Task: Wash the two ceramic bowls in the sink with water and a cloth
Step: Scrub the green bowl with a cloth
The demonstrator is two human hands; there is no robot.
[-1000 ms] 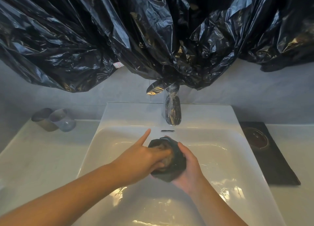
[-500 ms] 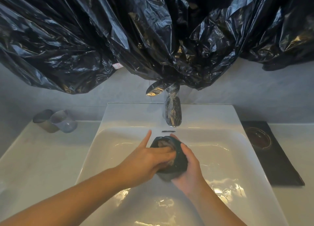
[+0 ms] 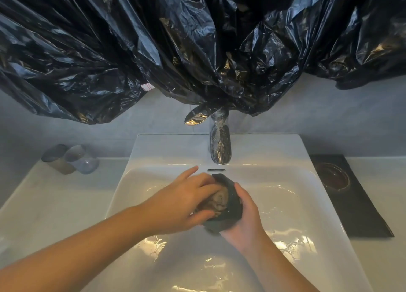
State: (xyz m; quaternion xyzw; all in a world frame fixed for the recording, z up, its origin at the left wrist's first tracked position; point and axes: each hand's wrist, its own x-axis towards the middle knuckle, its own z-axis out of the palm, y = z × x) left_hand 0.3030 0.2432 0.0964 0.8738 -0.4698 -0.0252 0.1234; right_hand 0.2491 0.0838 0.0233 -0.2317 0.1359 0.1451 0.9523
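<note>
A dark ceramic bowl is tilted on its side above the white sink, just below the tap. My right hand cups it from underneath and behind. My left hand presses a brownish cloth into the bowl's hollow, fingers curled over it, the index finger sticking out. A second dark bowl rests on a black mat right of the sink.
A chrome tap wrapped in plastic stands at the back of the sink, under hanging black plastic sheeting. Two glass cups stand on the counter at the left. The black mat lies on the right counter. Water pools in the basin.
My left hand has turned and slid over the bowl's hollow with the cloth, its fingers now more curled. The bowl stays in my right hand, tilted a little more to the left.
</note>
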